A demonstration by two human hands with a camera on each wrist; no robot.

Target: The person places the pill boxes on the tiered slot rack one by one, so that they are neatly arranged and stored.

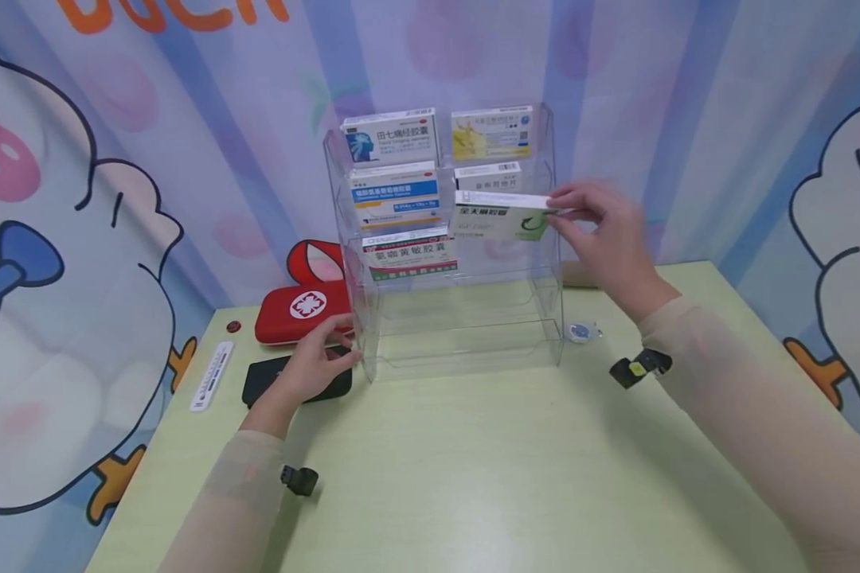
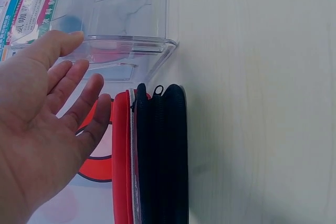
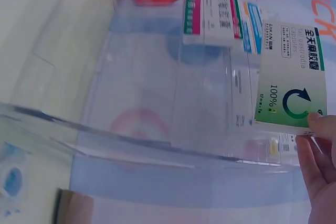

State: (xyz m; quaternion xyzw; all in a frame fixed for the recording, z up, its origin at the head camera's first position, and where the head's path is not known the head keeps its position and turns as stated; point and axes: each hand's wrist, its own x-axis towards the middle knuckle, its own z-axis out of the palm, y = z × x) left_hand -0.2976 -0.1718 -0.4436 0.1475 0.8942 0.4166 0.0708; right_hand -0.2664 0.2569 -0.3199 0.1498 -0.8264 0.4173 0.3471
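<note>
My right hand [image 1: 609, 235] pinches the right end of a white and green medicine box [image 1: 498, 216] between thumb and fingers. In the right wrist view the box [image 3: 291, 72] shows a curved green arrow. It is held in front of the right side of a clear tiered display rack [image 1: 466, 342], partly covering a white medicine box [image 1: 487, 177] behind it. My left hand [image 1: 308, 366] is at the rack's lower left side, fingers loosely spread. In the left wrist view the thumb is close to the rack's edge; I cannot tell whether it touches.
More medicine boxes stand on the rack, including a green and red one [image 1: 412, 256]. Left of it lie a red zip case [image 1: 287, 314], a black case [image 1: 265, 378], a white strip [image 1: 211, 376] and a small red disc [image 1: 233, 326]. A small round packet [image 1: 580, 333] is at the right.
</note>
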